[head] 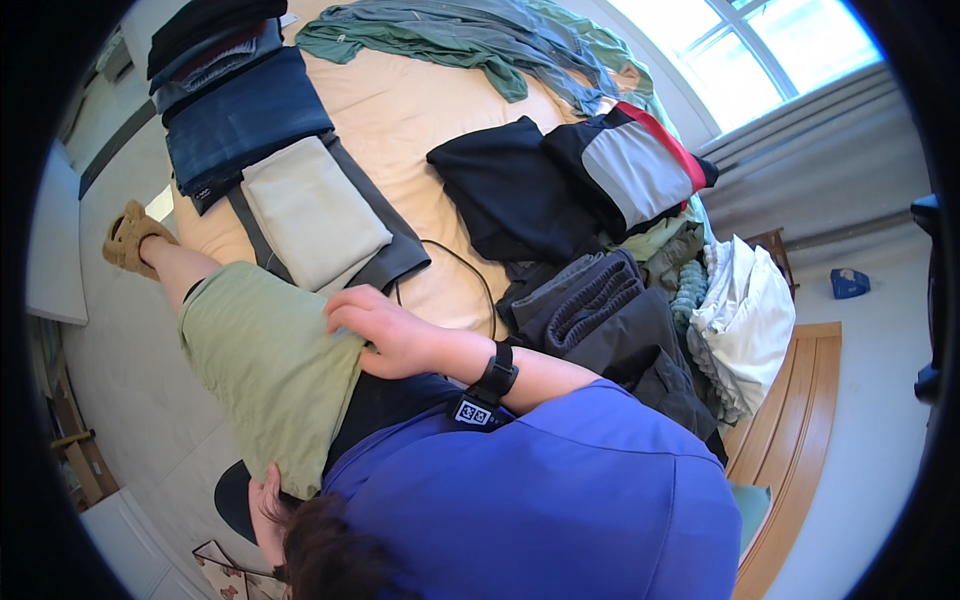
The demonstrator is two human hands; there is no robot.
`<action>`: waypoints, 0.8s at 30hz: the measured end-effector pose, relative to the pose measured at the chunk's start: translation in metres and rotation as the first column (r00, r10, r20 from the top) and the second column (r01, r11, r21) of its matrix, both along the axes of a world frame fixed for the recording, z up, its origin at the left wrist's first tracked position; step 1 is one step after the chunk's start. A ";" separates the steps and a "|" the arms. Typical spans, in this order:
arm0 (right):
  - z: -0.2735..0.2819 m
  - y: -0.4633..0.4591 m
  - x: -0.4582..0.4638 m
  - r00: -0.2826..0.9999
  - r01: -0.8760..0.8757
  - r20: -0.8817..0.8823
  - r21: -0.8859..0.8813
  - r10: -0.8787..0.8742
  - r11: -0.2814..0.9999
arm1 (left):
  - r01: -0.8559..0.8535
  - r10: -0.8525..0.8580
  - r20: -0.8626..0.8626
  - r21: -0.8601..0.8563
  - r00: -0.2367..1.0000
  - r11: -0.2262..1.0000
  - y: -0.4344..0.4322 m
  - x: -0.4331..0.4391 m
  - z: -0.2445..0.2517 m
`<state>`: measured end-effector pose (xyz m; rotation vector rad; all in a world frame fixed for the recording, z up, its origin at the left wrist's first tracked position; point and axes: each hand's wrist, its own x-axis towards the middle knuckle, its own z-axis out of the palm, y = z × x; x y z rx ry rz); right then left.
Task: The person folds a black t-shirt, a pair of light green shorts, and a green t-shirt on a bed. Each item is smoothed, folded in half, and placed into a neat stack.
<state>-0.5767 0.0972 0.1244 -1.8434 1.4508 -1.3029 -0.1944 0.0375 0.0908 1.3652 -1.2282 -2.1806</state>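
Note:
A pale green garment [270,360] is spread across my thighs, over black shorts or trousers [390,405]. My right hand [394,334], with a black band on its wrist, lies at the garment's upper edge. Its fingers curl over the cloth, and the thumb sits apart from them; whether it pinches the fabric cannot be told. At the lower corner, my left hand [266,499] holds the garment's edge with the thumb on top, partly hidden by cloth and hair. Just beyond my knees, folded cream trousers [315,210] lie on a dark grey garment [409,262] on the bed.
Folded jeans [247,120] and a dark stack [217,45] line the bed's [382,112] left edge. Black garments [517,187] and folded dark trousers [592,300] lie on the right, beside white cloth [742,322]. A cable [472,270] crosses the sheet. Green-blue clothes [465,45] lie behind.

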 end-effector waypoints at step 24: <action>-0.024 -0.038 0.043 0.847 0.336 -0.397 -0.111 -0.352 0.935 | -0.278 -0.081 -0.537 -0.554 0.840 0.785 -0.023 -0.014 -0.002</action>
